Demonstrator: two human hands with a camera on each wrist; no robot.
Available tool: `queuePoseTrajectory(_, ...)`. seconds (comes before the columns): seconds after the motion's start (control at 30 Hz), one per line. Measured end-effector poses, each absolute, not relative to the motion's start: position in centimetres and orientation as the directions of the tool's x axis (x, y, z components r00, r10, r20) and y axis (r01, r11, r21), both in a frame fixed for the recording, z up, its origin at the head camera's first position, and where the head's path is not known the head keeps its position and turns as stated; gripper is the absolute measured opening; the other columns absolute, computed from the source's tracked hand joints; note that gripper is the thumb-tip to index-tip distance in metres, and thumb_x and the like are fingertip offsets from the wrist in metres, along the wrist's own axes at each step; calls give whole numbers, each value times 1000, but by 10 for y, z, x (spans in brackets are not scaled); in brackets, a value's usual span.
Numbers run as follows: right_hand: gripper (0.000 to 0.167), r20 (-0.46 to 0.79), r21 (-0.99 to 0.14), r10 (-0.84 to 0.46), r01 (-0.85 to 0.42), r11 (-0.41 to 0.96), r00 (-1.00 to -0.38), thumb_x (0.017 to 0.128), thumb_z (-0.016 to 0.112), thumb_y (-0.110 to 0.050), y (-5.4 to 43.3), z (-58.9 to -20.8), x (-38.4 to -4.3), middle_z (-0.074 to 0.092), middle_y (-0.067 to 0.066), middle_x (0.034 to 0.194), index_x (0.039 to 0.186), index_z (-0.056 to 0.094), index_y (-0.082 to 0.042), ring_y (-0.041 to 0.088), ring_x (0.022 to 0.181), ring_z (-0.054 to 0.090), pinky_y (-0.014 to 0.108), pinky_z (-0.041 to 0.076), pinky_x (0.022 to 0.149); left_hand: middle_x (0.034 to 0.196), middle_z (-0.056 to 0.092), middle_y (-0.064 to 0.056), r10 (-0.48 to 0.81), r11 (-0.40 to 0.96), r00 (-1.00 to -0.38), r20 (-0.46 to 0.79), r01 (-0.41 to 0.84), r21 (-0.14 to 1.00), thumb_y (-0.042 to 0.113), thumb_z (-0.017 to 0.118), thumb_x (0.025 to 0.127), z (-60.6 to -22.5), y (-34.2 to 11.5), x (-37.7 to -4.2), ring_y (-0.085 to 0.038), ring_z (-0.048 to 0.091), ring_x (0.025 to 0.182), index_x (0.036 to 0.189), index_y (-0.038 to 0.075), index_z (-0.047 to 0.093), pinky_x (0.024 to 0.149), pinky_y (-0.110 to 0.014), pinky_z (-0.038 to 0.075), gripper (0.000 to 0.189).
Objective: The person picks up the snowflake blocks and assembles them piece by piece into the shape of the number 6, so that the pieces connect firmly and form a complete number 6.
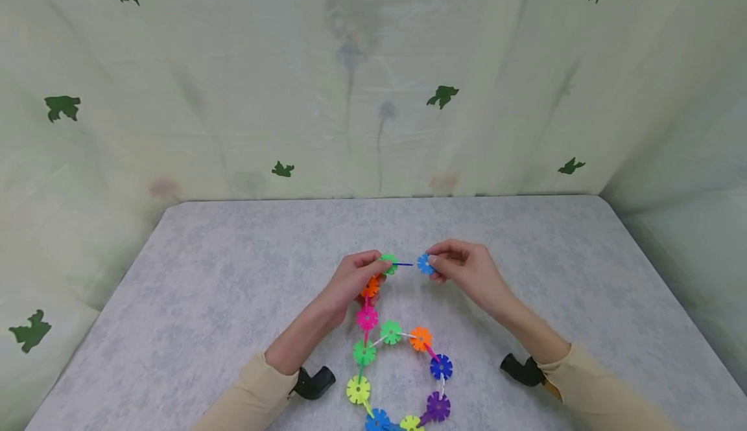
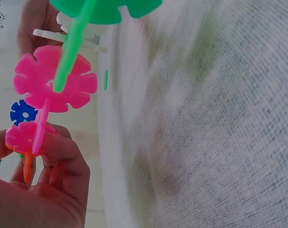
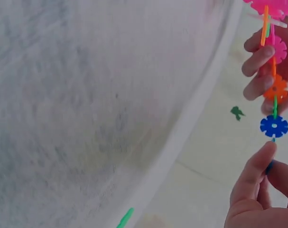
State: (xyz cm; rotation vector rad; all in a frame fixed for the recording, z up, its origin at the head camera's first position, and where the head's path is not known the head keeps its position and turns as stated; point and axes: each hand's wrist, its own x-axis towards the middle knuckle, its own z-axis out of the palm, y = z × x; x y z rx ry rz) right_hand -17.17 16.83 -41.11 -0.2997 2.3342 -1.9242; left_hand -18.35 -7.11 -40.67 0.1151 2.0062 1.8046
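Slotted flower-shaped plastic discs make up a colourful linked chain. My left hand (image 1: 353,277) holds its upper end, with the thumb on a green disc (image 1: 388,264) and an orange disc (image 1: 371,287) close by its fingers. From the green disc a dark blue disc (image 1: 403,264) juts out edge-on; it shows face-on in the right wrist view (image 3: 274,126). My right hand (image 1: 467,267) pinches a light blue disc (image 1: 425,264) between thumb and fingers, just right of the dark blue one. In the right wrist view the fingers hide most of that pinched disc.
Below the left hand a pink disc (image 1: 367,318) links down to a loop of discs, including a yellow disc (image 1: 358,390) and a purple disc (image 1: 438,406). The grey tabletop (image 1: 233,256) ends at a pale curtain (image 1: 233,94) with green leaf-like shapes.
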Motion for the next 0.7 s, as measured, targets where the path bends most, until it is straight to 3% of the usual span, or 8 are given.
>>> queuePoseTrajectory(0.27, 16, 99, -981, -195, -129, 148, -976, 95, 66, -9, 158, -410, -166, 69, 15, 91, 108, 67, 0, 46, 83, 66, 37, 58, 70, 72, 51, -8, 355, 141, -900, -254, -217, 966, 26, 62, 96, -405, -70, -183, -18, 46, 45, 85, 3, 57, 44, -25, 38, 26)
queuePoseTrajectory(0.7, 18, 65, -984, -134, -86, 158, -989, 96, 66, -10, 152, -406, -165, 68, 17, 92, 109, 66, 2, 44, 83, 66, 33, 58, 71, 70, 51, -4, 353, 123, -899, -259, -230, 965, 25, 61, 97, -405, -70, -183, -18, 46, 47, 90, -1, 56, 44, -25, 39, 28)
